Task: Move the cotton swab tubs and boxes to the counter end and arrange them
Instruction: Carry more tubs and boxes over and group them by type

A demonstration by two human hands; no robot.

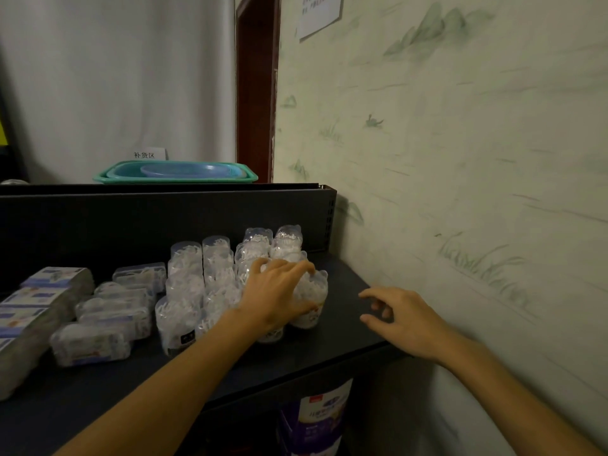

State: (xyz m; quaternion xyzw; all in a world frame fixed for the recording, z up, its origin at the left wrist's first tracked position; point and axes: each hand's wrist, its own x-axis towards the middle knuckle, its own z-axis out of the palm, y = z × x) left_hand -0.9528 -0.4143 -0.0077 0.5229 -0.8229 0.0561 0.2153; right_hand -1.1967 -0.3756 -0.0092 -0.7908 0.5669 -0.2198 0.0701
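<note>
Gripping front tub (311, 299), left hand (279, 296); right hand (403, 319) fingers spread, empty, over bare counter end (348, 284).

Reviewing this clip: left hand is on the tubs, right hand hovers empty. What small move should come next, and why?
Probably slide the tub under the left hand rightward into the bare stretch of counter by the wall. The right hand hovers open there, holding nothing, ready to steady it.

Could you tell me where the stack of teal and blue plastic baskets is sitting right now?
In the head view, the plastic baskets sit upper left of centre, on top of the dark back panel behind the counter, beside the brown door frame.
</note>
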